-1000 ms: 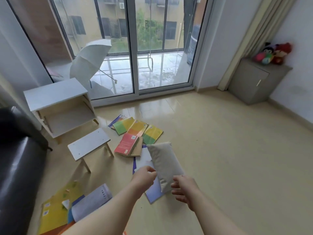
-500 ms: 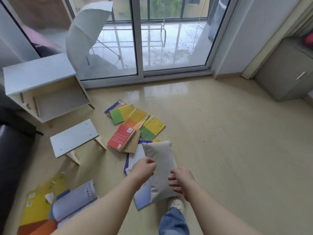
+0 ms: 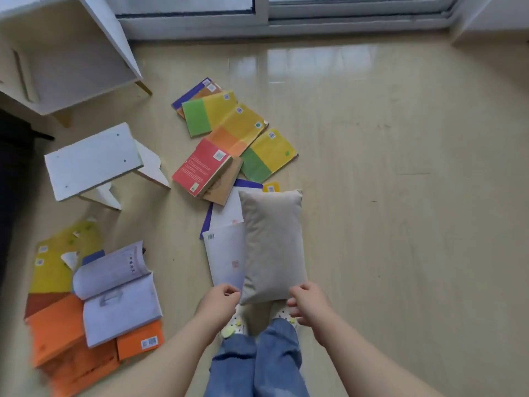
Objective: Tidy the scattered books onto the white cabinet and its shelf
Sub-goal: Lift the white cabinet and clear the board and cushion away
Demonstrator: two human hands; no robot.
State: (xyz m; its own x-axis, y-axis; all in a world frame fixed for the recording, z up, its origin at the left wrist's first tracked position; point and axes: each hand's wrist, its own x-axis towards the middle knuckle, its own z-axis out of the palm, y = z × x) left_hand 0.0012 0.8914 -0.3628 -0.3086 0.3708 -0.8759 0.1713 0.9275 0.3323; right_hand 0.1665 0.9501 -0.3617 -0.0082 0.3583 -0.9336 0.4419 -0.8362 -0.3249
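A beige pillow (image 3: 272, 245) hangs over the floor in front of me. My left hand (image 3: 220, 302) pinches its near left corner and my right hand (image 3: 307, 303) holds its near right corner. It covers part of a white and purple book (image 3: 224, 253). Beyond it lie a red book (image 3: 200, 167) and several yellow-and-green books (image 3: 211, 113). At lower left are an open pale book (image 3: 114, 285), orange books (image 3: 63, 328) and yellow ones (image 3: 54, 267). The white cabinet (image 3: 108, 32) with its open shelf stands at upper left.
A small white stool (image 3: 91, 161) stands between the cabinet and the left pile. A black sofa (image 3: 13, 179) runs along the left edge. The sliding door track (image 3: 286, 21) crosses the top. Bare floor (image 3: 400, 196) stretches to the right. My feet are under the pillow.
The view has tipped down and moved closer to the books. Both hands keep hold of the pillow's near end, now spread to its two corners. My legs and shoes have come into view.
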